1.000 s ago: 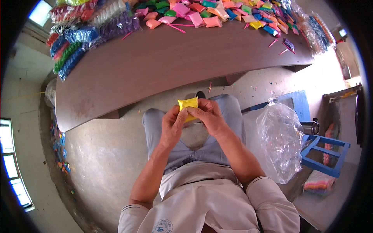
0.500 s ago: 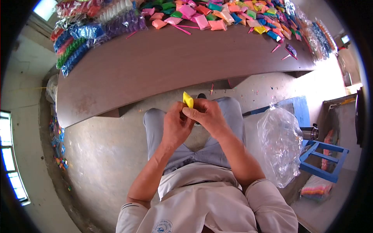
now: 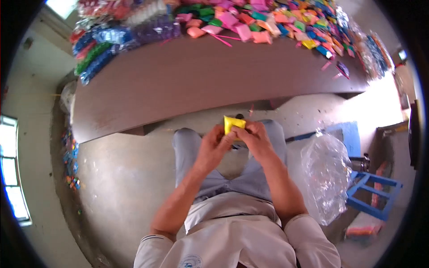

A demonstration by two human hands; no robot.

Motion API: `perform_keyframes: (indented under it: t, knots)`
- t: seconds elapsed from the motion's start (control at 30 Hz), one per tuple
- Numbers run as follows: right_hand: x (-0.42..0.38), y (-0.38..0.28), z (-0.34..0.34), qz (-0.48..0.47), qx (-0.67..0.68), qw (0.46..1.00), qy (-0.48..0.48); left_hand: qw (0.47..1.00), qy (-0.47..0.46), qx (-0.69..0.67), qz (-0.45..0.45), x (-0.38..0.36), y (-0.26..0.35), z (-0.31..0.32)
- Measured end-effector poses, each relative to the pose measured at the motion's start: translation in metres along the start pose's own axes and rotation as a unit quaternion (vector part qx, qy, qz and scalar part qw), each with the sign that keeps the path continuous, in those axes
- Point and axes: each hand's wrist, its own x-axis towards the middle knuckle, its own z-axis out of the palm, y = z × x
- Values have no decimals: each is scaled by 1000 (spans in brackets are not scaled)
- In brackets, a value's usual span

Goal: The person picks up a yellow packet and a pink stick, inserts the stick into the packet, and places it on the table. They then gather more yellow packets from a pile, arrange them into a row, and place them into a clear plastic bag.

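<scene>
A small bright yellow packet [image 3: 233, 123] is pinched between my two hands, above my knees and in front of the table edge. My left hand [image 3: 213, 146] grips its left side, thumb laid along the lower part. On the other side, my right hand [image 3: 255, 137] holds the packet with the thumb pressed on its front. Its lower end is partly hidden behind the thumbs, and both sets of fingers are closed round it.
The brown table [image 3: 214, 71] spans the view ahead, with a heap of coloured packets [image 3: 243, 31] at its far side and bagged bundles [image 3: 96, 62] at left. A clear plastic bag [image 3: 328, 178] and blue stool [image 3: 375, 192] stand to my right.
The yellow packet has turned so that its broad face shows; before it appeared narrow. Both hands have shifted slightly right and down in view, as the whole scene has also shifted.
</scene>
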Motion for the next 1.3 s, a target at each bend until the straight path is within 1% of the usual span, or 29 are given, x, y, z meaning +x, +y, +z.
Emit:
perform_keyframes:
  t: [0.03, 0.07, 0.1, 0.17, 0.2, 0.23, 0.3, 0.33, 0.37, 0.4, 0.43, 0.47, 0.53, 0.6, 0.63, 0.7, 0.73, 0.8, 0.87, 0.9, 0.93, 1.0, 1.03, 1.07, 1.13, 1.17, 1.2, 1.27, 1.3]
  knots:
    - [1, -2, -3, 24, -127, 992, 9, 1000, 6, 11, -1, 1, -2, 1]
    - [4, -3, 0, 42, -252, 967, 18, 1000, 2, -7, -2, 2, -2, 0]
    - [4, -3, 9, 33, -248, 968, 0, 1000, 3, 7, -5, 2, -3, -3]
    - [-2, -3, 24, -58, -138, 984, 98, 1000, -5, 20, 1, 3, -4, -5]
    - [-1, -3, 27, -63, -136, 985, 86, 1000, -12, 20, 11, 3, -5, -6]
    - [-1, -2, 28, -22, -134, 986, 96, 998, -6, 69, 3, 4, -6, -7]
    - [0, 9, 20, 45, -116, 987, 100, 999, -12, 40, 4, 0, -5, -7]
    - [1, 14, 17, 42, -117, 988, 96, 1000, -27, 13, 1, -1, -4, -6]
    - [1, 19, 17, 45, -56, 993, 89, 999, -38, -28, -2, -1, -6, -6]
    - [2, 19, 19, 48, 6, 995, 81, 999, -34, -26, 0, -2, -7, -8]
    - [1, 18, 22, 33, 12, 996, 82, 996, -59, -68, -24, -4, -7, -11]
    - [1, 14, 24, 31, 12, 996, 78, 989, -85, -111, -48, -4, -7, -13]
    - [-1, 2, 27, 68, -72, 993, 65, 991, -71, -104, -35, -5, -10, -14]
    - [-2, 1, 34, 78, -87, 991, 60, 990, -37, -127, -45, -3, -14, -16]
    - [-3, 1, 37, 92, -100, 989, 52, 990, -43, -129, -43, -4, -16, -16]
    - [1, 0, 38, 100, -129, 986, 43, 990, -1, -140, -33, -6, -17, -19]
    - [2, 0, 38, 113, -155, 981, 27, 989, -7, -142, -35, -8, -17, -19]
    - [2, -5, 41, 109, -153, 981, 44, 987, 1, -156, -38, -8, -16, -23]
    - [2, -14, 48, 42, -65, 997, 9, 988, -15, -147, -43, -8, -13, -26]
    - [3, -15, 48, 58, 48, 997, -33, 986, -4, -159, -41, -10, -4, -24]
    - [4, -17, 48, 54, 45, 997, -26, 985, 7, -171, -39, -10, 3, -24]
    - [5, -22, 47, 67, 0, 997, -40, 986, 5, -160, -40, -7, 3, -32]
    - [11, -8, 41, 67, -104, 992, -33, 986, 12, -162, -38, -5, -2, -38]
    - [11, -5, 40, 65, -104, 992, -25, 986, 18, -162, -37, -2, -5, -40]
    - [18, -11, 50, 17, -186, 982, 12, 985, 31, -166, -39, 3, 1, -38]
    - [26, -13, 51, -19, -206, 978, 14, 986, 62, -152, -26, 6, 7, -38]
    - [39, -15, 51, -21, -206, 978, 17, 986, 94, -137, -12, 11, 13, -40]
    - [75, -14, 50, -120, -265, 956, 37, 981, 105, -161, -1, 29, 21, -49]
    - [97, -16, 49, -140, -270, 952, 34, 982, 135, -133, 18, 39, 29, -55]
